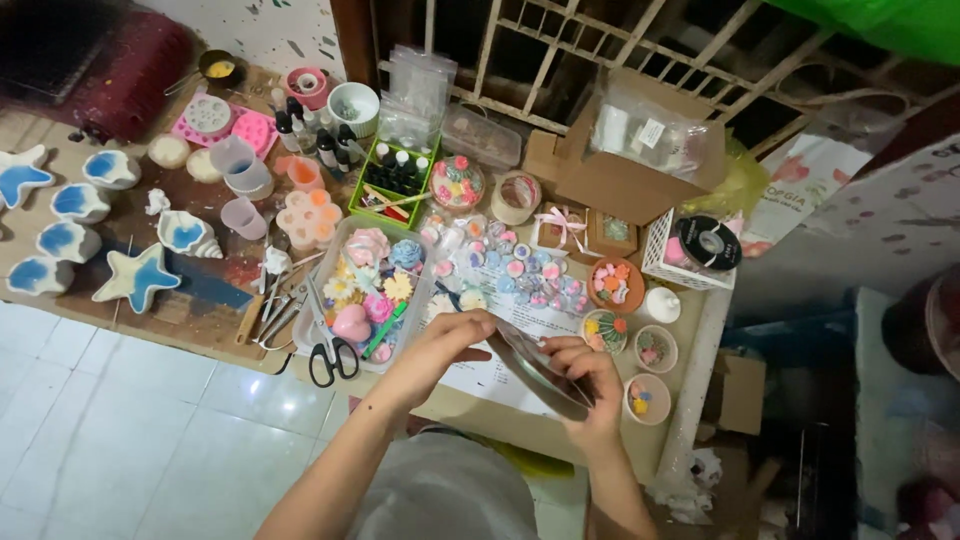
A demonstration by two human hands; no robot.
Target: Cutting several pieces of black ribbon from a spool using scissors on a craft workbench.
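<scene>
Both hands work a clear bag [540, 362] held just above the tabletop [470, 405]: the left hand [452, 335] pinches its upper edge, the right hand [585, 372] grips its lower end. The bag looks empty as far as shows; small wrapped pieces [520, 268] lie beyond it.

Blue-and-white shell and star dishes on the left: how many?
6. Star dish in front, shell behind it, three shells stacked along the left at, one further back. A seventh at the frame edge is cut off.
</scene>
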